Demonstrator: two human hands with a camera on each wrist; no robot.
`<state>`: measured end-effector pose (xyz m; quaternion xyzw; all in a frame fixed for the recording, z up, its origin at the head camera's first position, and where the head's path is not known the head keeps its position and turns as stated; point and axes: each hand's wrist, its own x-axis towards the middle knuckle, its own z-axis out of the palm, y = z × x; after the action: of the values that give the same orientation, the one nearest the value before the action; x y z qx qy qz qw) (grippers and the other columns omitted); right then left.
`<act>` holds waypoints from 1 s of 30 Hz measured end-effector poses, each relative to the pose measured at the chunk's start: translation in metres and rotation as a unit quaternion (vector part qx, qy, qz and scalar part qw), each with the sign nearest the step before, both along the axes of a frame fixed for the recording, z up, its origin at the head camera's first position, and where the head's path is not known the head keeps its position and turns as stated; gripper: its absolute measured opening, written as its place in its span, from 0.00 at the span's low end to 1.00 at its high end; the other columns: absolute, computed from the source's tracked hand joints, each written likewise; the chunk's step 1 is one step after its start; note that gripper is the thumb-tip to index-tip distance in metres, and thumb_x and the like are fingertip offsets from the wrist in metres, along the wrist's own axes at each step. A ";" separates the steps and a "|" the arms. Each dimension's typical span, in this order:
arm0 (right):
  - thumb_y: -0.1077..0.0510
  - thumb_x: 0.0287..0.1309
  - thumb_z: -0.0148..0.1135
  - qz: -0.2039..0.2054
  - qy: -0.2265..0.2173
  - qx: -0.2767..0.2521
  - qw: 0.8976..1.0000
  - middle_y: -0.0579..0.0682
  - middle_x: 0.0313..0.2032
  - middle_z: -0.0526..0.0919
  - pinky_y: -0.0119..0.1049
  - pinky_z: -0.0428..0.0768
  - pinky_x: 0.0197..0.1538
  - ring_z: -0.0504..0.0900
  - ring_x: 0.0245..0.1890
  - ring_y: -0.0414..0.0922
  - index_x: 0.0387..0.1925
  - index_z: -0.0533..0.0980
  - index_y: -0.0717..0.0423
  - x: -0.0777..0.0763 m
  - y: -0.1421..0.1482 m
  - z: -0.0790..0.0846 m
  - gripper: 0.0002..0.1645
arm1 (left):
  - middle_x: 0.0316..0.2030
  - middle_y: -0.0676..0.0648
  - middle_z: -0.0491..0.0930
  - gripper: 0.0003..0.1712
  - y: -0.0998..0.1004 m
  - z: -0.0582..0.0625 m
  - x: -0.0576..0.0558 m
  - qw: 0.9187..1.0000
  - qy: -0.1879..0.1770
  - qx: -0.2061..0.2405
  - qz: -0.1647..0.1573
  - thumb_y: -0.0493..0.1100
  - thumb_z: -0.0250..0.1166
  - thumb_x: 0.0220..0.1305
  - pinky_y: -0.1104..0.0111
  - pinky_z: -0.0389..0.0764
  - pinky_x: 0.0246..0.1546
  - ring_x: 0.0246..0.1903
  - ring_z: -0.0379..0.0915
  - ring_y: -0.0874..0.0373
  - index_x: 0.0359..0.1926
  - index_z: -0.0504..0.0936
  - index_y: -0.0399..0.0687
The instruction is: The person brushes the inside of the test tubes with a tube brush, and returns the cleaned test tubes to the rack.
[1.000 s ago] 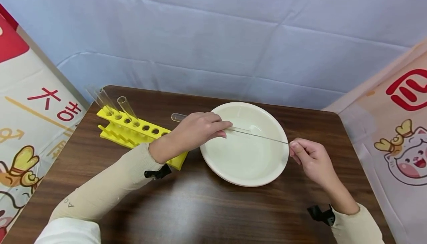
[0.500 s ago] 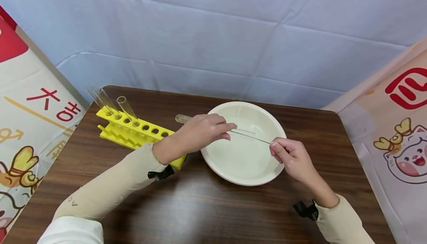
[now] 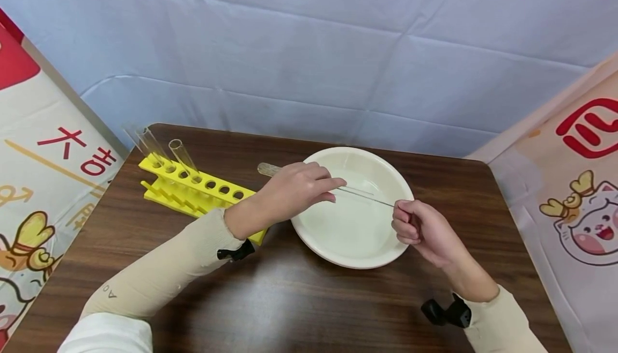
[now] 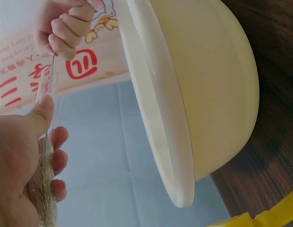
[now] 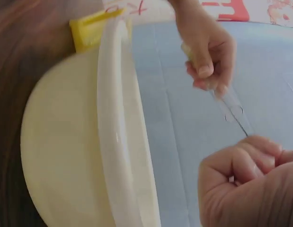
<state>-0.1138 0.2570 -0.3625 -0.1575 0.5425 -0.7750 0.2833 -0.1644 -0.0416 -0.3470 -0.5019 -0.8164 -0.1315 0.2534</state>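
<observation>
My left hand (image 3: 299, 189) holds a clear glass test tube (image 3: 267, 169) tilted above the white basin (image 3: 354, 265), its round end sticking out to the left and its mouth pointing right. In the left wrist view, the bristles of a test tube brush (image 4: 42, 189) fill the tube behind the fingers. The brush's thin twisted wire runs out of the mouth. Right of the basin's middle, my right hand (image 3: 427, 229) grips the end of that wire with curled fingers. Part of the tube is covered by the left hand.
To the left stands a yellow test tube rack (image 3: 203, 197), partly behind the left forearm. Several glass tubes lean in its far-left holes, among them one upright tube (image 3: 181, 152). Everything stands on a brown wooden table (image 3: 289, 310) backed by a pale blue cloth.
My right hand has moved left toward the tube, pushing the brush deeper, and its grip has turned a little. The left hand with the tube has shifted slightly right.
</observation>
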 end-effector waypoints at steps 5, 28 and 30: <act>0.68 0.75 0.22 0.010 -0.018 -0.081 0.997 0.49 0.18 0.48 0.33 0.41 0.21 0.43 0.17 0.44 0.23 0.54 0.56 0.001 0.002 -0.005 0.22 | 0.33 0.53 0.85 0.15 0.001 -0.003 0.000 1.000 0.022 0.010 -0.015 0.50 0.71 0.66 0.73 0.81 0.34 0.31 0.79 0.60 0.50 0.87 0.49; 0.73 0.65 0.60 -0.152 0.546 0.279 0.775 0.39 0.23 0.73 0.24 0.63 0.19 0.65 0.19 0.31 0.28 0.78 0.48 0.006 0.051 -0.027 0.17 | 0.32 0.54 0.84 0.14 -0.017 -0.003 0.000 0.999 -0.043 0.001 -0.025 0.50 0.70 0.66 0.73 0.81 0.35 0.31 0.78 0.63 0.49 0.87 0.50; 0.61 0.71 0.58 -0.170 0.601 0.308 0.717 0.38 0.24 0.75 0.23 0.64 0.21 0.66 0.20 0.31 0.28 0.80 0.48 0.005 0.053 -0.024 0.13 | 0.33 0.54 0.84 0.14 -0.019 -0.003 0.000 0.999 -0.040 -0.002 -0.023 0.50 0.70 0.66 0.73 0.82 0.35 0.32 0.78 0.63 0.49 0.87 0.51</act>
<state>-0.1088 0.3101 -0.3860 -0.3994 0.8252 -0.3420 -0.2063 -0.1645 -0.0609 -0.3504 -0.5155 -0.8143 -0.1553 0.2167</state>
